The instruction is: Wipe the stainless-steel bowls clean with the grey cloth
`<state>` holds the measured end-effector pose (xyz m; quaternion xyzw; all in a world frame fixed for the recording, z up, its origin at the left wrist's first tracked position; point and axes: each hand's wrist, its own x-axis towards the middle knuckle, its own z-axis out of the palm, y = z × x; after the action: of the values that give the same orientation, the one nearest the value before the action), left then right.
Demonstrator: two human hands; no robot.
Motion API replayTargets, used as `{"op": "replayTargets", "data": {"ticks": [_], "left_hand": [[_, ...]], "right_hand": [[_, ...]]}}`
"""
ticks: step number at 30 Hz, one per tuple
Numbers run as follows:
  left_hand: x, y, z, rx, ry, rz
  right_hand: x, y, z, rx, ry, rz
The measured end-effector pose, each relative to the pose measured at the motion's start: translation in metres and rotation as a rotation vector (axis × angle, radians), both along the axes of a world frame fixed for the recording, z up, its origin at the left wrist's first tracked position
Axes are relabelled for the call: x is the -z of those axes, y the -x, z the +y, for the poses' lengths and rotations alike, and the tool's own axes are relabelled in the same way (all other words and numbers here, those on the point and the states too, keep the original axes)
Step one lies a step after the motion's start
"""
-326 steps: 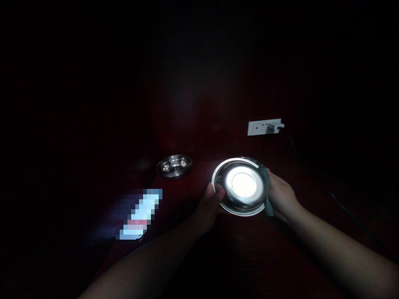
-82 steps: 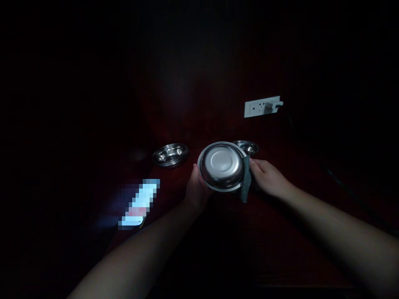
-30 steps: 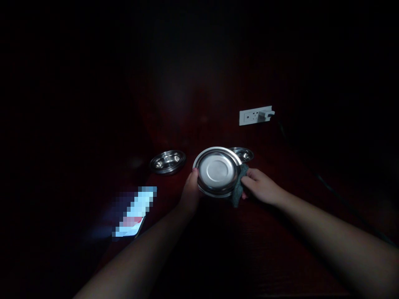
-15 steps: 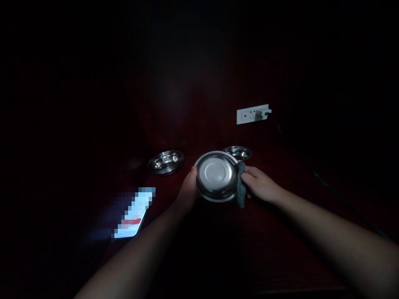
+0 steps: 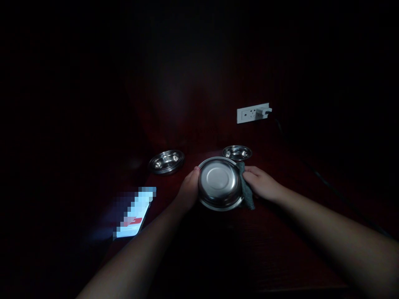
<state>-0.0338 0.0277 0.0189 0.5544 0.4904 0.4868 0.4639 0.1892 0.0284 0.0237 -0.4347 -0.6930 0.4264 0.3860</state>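
Note:
A shiny steel bowl is held up above the table, its underside turned towards me. My left hand grips its left rim, thumb at the edge and the other fingers hidden behind. On the right rim lies a dark green cloth, folded over the edge and pinched in my right hand. Behind the held bowl, another steel bowl stands upright on the table. Farther left sits a stack of steel bowls, nested in one another.
A lit phone with a partly blurred screen lies at the left, near my left forearm. On the back wall is a white socket panel with a plug in it, and a dark cable runs to the right. The table is dark red.
Over the last second the held bowl has dropped slightly and tilted, uncovering more of the bowl behind it. The cloth has shifted along the right rim. Both hands keep their grip.

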Motion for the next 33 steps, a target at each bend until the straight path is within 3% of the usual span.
{"op": "replayTargets", "data": {"ticks": [5, 18, 33], "left_hand": [[-0.003, 0.0, -0.004, 0.036, -0.032, 0.105], [-0.003, -0.003, -0.009, 0.087, 0.034, 0.049], [-0.015, -0.008, -0.019, 0.108, -0.038, 0.101]], "right_hand": [[0.0, -0.003, 0.007, -0.02, -0.079, 0.016], [-0.003, 0.001, 0.003, 0.007, -0.027, 0.122], [-0.005, 0.003, 0.001, -0.033, 0.025, 0.189]]}}
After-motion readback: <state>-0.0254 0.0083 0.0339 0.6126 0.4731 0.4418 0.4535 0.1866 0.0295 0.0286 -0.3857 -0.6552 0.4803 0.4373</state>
